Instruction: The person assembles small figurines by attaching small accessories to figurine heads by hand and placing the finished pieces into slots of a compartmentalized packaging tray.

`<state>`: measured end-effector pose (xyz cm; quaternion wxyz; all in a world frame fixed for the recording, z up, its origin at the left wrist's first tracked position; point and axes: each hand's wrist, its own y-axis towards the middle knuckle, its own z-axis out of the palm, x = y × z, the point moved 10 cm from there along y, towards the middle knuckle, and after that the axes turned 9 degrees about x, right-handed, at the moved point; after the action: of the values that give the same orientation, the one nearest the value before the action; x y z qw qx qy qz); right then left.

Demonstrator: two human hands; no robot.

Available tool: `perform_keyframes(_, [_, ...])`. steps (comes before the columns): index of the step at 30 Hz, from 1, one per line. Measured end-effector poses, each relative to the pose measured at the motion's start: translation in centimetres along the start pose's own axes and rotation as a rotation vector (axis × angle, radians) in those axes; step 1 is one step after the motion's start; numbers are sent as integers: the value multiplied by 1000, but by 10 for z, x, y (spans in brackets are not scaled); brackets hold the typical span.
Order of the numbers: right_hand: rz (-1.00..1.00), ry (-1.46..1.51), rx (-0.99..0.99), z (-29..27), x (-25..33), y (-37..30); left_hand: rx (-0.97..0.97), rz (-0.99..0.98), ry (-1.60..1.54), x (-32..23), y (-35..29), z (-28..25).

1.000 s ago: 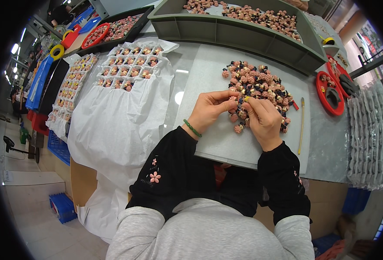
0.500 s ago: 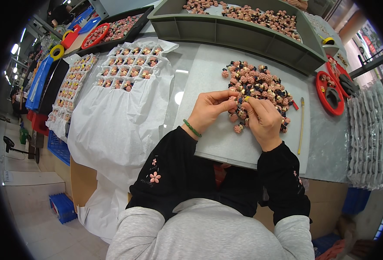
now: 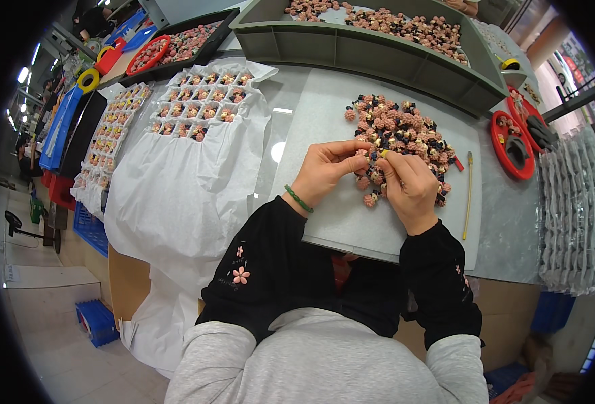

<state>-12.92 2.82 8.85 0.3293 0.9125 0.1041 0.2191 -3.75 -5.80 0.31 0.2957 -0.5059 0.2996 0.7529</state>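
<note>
My left hand (image 3: 326, 170), with a green bracelet at its wrist, pinches a small pink-and-dark figurine (image 3: 373, 155) between thumb and forefinger. Close against it, my right hand (image 3: 413, 190) is closed in a pinch, and a small yellow piece (image 3: 384, 153) shows at its fingertips. Fingers hide most of what is held. Both hands are over the near side of a loose pile of small figurines (image 3: 395, 124) with pink heads and dark bodies. The pile lies on a white board (image 3: 351, 225).
A grey-green bin (image 3: 371, 57) of figurines stands behind the board. At left are a white compartment tray (image 3: 196, 111) with figurines and white sheeting (image 3: 169, 192). To the right lie a thin yellow brush (image 3: 468, 198), a red dish (image 3: 523, 170) and stacked clear trays (image 3: 570, 215).
</note>
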Motion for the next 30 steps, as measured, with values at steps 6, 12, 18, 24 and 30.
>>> perform_keyframes(6, [8,-3,23,2,-2,0,10,-1,-5,-2,0,2])
perform_keyframes(12, [-8,-3,6,1,0,0,12,5,-4,-2,0,1])
perform_keyframes(18, [-18,-45,-15,0,0,0,17,2,-8,-2,0,2])
perform_keyframes(24, [-22,-38,-15,1,0,-1,19,5,-8,-3,0,2])
perform_keyframes(30, [-24,8,3,1,1,-1,25,-4,-17,3,1,1])
